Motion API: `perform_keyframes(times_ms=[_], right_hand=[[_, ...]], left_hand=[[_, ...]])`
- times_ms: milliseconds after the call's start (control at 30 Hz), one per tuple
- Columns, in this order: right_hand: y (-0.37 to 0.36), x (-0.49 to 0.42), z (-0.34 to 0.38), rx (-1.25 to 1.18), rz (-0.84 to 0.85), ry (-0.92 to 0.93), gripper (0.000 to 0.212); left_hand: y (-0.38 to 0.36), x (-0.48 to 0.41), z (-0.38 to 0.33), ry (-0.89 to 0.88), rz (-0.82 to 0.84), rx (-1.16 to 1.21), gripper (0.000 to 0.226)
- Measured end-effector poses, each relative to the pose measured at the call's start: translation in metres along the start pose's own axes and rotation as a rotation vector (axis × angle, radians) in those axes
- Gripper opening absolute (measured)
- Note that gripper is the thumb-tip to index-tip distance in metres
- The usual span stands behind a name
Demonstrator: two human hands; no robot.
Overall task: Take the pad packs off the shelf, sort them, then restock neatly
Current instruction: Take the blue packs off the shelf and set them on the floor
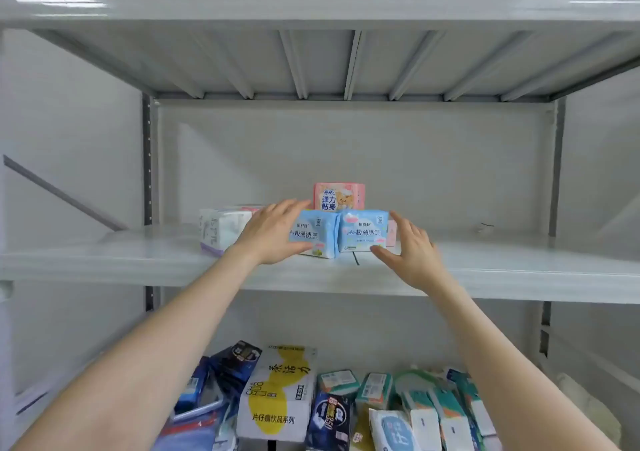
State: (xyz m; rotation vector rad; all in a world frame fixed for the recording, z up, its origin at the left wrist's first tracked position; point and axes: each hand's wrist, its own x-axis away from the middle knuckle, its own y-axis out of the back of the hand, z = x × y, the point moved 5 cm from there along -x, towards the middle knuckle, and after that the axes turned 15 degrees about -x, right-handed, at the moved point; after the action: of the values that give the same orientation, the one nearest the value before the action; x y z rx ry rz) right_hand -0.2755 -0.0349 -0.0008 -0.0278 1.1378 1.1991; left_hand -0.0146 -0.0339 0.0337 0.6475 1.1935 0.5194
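Both hands are up at the shelf (519, 267), going for the two blue packs that stand side by side just in front of the pink pack (339, 196). The left hand (273, 234) holds the left blue pack (320, 232), fingers over its top edge and thumb low on the front. The right hand (412, 250) is spread wide by the right blue pack (362, 231), with the thumb tip at its lower corner. The fingers look just short of the side, so I'd say it has no grip yet. A white pack (221, 231) lies left of the pink pack, touching or nearly touching the left wrist.

My guess is this is the take-off stage, with most packs still up there.

Tips for doing it well:
- Close the right hand fully before lifting. These soft wrappers squish and slip.
- Squeeze the two blues toward each other and lift them as a pair, since they match anyway.
- Pull straight away from the pink pack so it doesn't tip forward.
- Mind the left forearm, it could drag the white pack off the edge.
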Motion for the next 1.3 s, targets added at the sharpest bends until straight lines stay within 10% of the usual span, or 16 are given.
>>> perform_keyframes(times_ms=[733,1300], right_hand=[[-0.050,-0.138,-0.099,-0.571,0.258,-0.267,0.098],[-0.043,-0.121,-0.089,-0.738,0.299,-0.328,0.064]], left_hand=[[-0.067,-0.091,0.028,0.003,0.227,0.154,0.065],[-0.049,-0.085,0.033,-0.050,0.382,0.216,0.049]])
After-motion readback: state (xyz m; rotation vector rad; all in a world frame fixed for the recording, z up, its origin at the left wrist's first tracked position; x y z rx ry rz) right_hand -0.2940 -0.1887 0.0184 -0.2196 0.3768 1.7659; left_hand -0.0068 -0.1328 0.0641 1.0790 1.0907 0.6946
